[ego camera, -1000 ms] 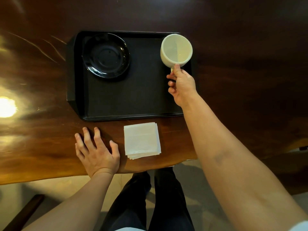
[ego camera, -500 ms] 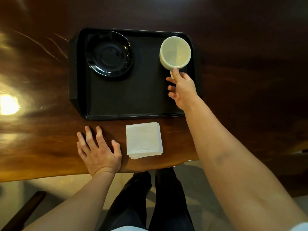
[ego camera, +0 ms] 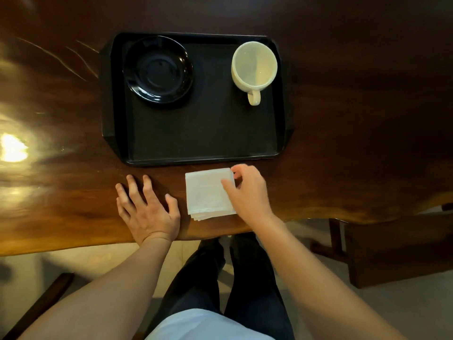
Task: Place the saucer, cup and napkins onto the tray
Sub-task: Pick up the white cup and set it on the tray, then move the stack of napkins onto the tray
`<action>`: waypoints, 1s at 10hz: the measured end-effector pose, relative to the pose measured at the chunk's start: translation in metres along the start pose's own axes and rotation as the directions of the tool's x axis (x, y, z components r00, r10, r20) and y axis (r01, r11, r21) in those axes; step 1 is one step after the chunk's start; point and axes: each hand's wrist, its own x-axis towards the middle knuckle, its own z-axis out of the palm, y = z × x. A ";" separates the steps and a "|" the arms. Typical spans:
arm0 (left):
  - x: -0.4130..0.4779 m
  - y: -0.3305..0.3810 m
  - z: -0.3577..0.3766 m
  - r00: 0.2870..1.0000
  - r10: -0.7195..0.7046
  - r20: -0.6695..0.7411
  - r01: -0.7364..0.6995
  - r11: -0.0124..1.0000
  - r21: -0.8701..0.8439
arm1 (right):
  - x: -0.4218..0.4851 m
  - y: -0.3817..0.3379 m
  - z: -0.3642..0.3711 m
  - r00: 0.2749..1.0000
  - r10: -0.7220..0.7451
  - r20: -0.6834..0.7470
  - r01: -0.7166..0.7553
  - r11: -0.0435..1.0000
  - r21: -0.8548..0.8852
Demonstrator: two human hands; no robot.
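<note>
A black tray (ego camera: 201,133) lies on the dark wooden table (ego camera: 355,119). In its far left corner sits a black saucer (ego camera: 158,69). A cream cup (ego camera: 253,66) stands upright in the far right corner, its handle toward me. A stack of white napkins (ego camera: 206,192) lies flat on the table just in front of the tray's near rim. My right hand (ego camera: 247,192) pinches the stack's right edge, thumb on top and fingers curled at the far right corner. My left hand (ego camera: 147,209) rests flat on the table left of the napkins, fingers spread.
The table's near edge runs just behind my wrists. A dark wooden bench (ego camera: 397,251) stands below the table at the right. A bright lamp reflection (ego camera: 13,148) shines on the table at the left. My legs are under the edge.
My right hand let go of the cup, which now stands on the tray, and came back to the napkins' right edge. The left hand has stayed put.
</note>
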 end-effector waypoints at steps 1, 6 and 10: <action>-0.001 0.001 0.000 1.000 0.002 -0.004 -0.002 1.000 0.005 | -0.013 0.009 0.022 0.999 0.037 0.028 -0.033 0.989 -0.148; 0.000 0.003 -0.002 1.000 -0.006 -0.005 0.006 1.000 0.000 | -0.004 0.002 0.043 0.986 0.129 -0.103 -0.149 0.965 -0.215; 0.000 0.004 -0.002 1.000 0.000 -0.017 0.000 1.000 -0.004 | 0.013 0.000 0.024 0.972 0.210 0.102 -0.214 0.977 0.026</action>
